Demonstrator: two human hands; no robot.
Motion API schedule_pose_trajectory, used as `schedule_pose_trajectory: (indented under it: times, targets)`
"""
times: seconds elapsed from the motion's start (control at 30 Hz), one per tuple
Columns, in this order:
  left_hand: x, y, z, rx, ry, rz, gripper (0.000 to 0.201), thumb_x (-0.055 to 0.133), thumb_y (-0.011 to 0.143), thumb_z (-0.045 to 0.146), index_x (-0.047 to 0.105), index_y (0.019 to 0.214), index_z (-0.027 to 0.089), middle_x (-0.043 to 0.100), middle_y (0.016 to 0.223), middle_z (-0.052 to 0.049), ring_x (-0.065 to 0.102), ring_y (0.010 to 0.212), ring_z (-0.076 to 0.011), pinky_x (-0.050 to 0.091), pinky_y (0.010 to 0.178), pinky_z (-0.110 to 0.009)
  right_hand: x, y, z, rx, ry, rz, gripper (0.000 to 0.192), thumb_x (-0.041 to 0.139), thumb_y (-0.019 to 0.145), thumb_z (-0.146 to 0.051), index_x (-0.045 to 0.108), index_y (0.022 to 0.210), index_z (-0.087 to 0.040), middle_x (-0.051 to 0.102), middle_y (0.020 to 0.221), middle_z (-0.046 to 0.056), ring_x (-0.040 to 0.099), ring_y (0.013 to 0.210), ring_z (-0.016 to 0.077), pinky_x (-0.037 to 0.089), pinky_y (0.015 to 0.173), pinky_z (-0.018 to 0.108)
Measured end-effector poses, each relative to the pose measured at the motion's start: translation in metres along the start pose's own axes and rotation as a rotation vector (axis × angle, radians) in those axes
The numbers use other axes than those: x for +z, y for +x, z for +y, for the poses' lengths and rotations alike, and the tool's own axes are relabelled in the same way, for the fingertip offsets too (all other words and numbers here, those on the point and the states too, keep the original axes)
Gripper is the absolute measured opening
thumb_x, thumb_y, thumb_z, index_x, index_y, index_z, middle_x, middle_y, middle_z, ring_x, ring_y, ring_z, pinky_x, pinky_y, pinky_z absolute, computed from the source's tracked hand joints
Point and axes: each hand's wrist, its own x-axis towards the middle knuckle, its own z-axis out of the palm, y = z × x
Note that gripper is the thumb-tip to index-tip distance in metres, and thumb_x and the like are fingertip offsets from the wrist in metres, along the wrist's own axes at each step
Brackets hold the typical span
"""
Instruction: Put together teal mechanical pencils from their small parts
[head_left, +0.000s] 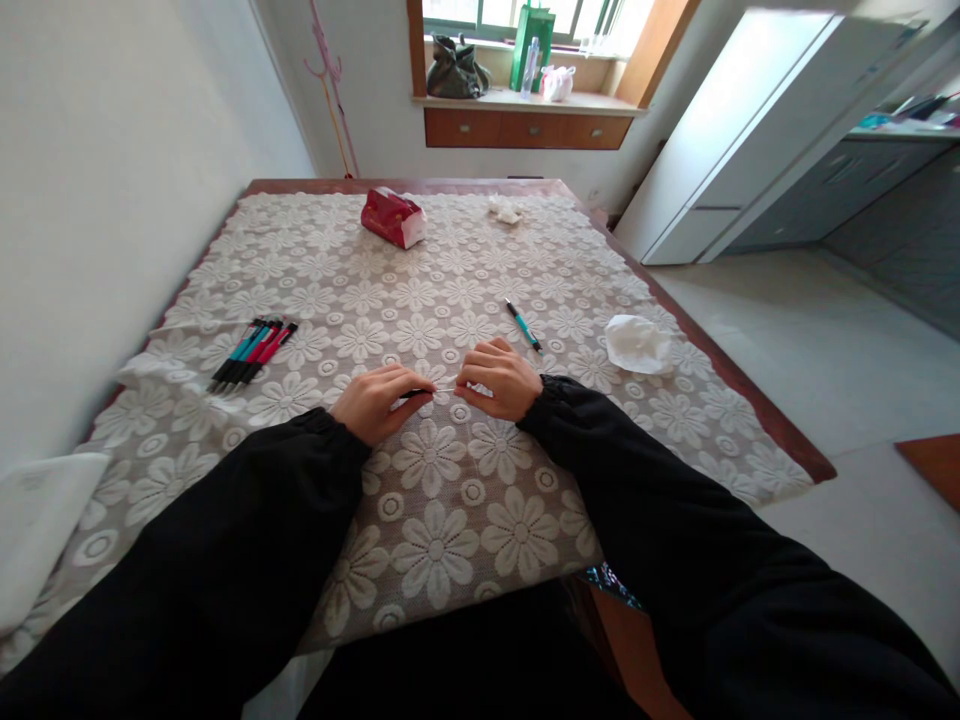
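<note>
Pen parts (pixel 439 390), thin and partly dark, partly pale, lie stretched between the two hands just above the lace-covered tabletop (pixel 450 500). The left hand (pixel 379 400) has its grip pinched on the dark end, thumb and forefinger closed around it. The right hand (pixel 499 380) has its grip curled on the pale, slender end, which looks like a refill, though it is too small to tell for sure. Both hands rest low over the cloth, near the middle of the tabletop and close together, the thin piece bridging the short gap between them.

A teal pen (pixel 523 326) lies alone just beyond the right hand, not touching it. A bundle of pens (pixel 253 354) in teal, red and black sits well apart to the left. A crumpled white tissue (pixel 637 343) lies to the right, near the tabletop's edge. At the far end stand a red tissue pack (pixel 393 217) and another small wad of tissue (pixel 506 209).
</note>
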Motion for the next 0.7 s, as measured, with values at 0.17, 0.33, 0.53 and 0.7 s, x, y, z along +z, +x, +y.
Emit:
schedule_pose_trajectory:
  times: [0.17, 0.33, 0.53, 0.7]
  targets:
    - [-0.001, 0.001, 0.005, -0.013, 0.015, -0.028, 0.017, 0.054, 0.098, 0.028, 0.068, 0.101, 0.018, 0.073, 0.093, -0.004, 0.067, 0.087, -0.0170, 0.052, 0.079, -0.029, 0.004, 0.001, -0.004, -0.039, 0.004, -0.021, 0.032, 0.047, 0.101, -0.040, 0.063, 0.084, -0.019, 0.063, 0.077, 0.002, 0.053, 0.076, 0.0154, 0.033, 0.073, 0.031]
    - [0.001, 0.002, 0.016, -0.089, 0.010, -0.025, 0.018, 0.052, 0.098, 0.024, 0.067, 0.105, 0.019, 0.072, 0.098, -0.005, 0.066, 0.090, -0.0178, 0.052, 0.082, -0.030, 0.006, 0.002, -0.010, -0.022, 0.029, -0.026, 0.036, 0.041, 0.103, -0.040, 0.063, 0.084, -0.018, 0.063, 0.075, 0.002, 0.053, 0.071, 0.0143, 0.033, 0.070, 0.030]
    - [0.012, 0.001, 0.024, -0.166, -0.004, -0.057, 0.024, 0.042, 0.099, 0.017, 0.062, 0.111, 0.019, 0.066, 0.100, -0.006, 0.064, 0.090, -0.0170, 0.051, 0.082, -0.029, 0.015, 0.001, -0.011, 0.012, 0.061, 0.017, 0.035, 0.046, 0.102, -0.037, 0.064, 0.079, -0.018, 0.063, 0.072, 0.002, 0.054, 0.069, 0.0142, 0.037, 0.069, 0.028]
    - [0.012, 0.001, 0.020, -0.178, 0.139, -0.092, 0.020, 0.042, 0.101, 0.023, 0.061, 0.100, 0.018, 0.063, 0.092, -0.005, 0.061, 0.087, -0.0186, 0.050, 0.079, -0.030, 0.011, 0.001, -0.012, 0.093, 0.165, 0.053, 0.025, 0.059, 0.095, -0.043, 0.068, 0.092, -0.019, 0.063, 0.075, 0.001, 0.056, 0.072, 0.0145, 0.041, 0.070, 0.027]
